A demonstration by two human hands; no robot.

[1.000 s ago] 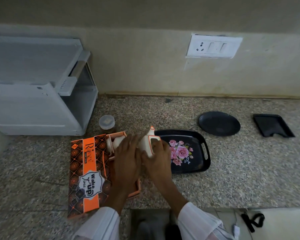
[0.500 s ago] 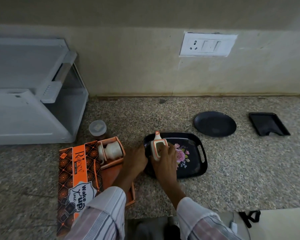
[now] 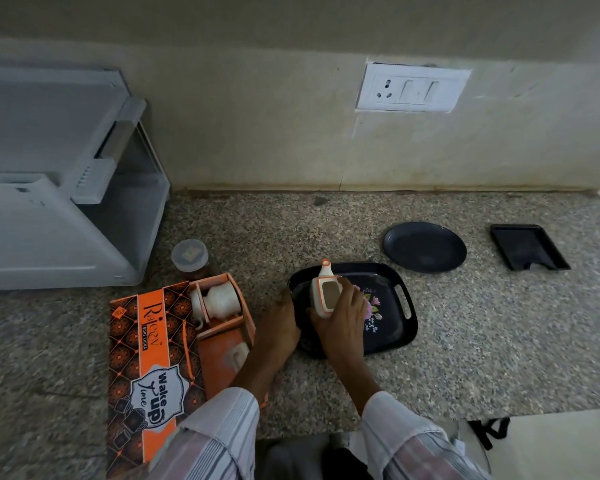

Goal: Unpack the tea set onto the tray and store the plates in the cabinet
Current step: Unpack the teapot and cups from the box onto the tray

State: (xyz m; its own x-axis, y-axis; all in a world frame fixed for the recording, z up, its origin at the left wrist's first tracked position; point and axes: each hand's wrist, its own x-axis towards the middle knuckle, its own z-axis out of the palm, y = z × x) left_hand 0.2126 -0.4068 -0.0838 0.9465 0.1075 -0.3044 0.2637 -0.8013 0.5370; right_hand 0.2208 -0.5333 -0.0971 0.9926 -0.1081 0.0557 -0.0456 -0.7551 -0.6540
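Note:
A white teapot (image 3: 318, 295) with orange trim stands on the left part of the black floral tray (image 3: 408, 336). My right hand (image 3: 343, 323) is closed around its handle side. My left hand (image 3: 278, 329) lies at the tray's left rim with the fingers curled on it. The open orange tea set box (image 3: 146, 358) sits to the left and holds a white pot (image 3: 221, 301) and a white cup (image 3: 239, 353). A round dark plate (image 3: 425, 246) and a rectangular black plate (image 3: 529, 245) lie on the counter at the right. The white cabinet (image 3: 49, 220) stands at the far left.
A small lidded jar (image 3: 190, 258) stands between the box and the cabinet. A wall with a switch plate (image 3: 413, 88) runs behind the speckled stone counter (image 3: 499, 341). Black straps (image 3: 492, 431) hang at the front edge, bottom right.
Both hands carried the teapot from over the box rightward and down onto the tray. My left hand left the teapot and came to the tray's rim. The white pot in the box became visible.

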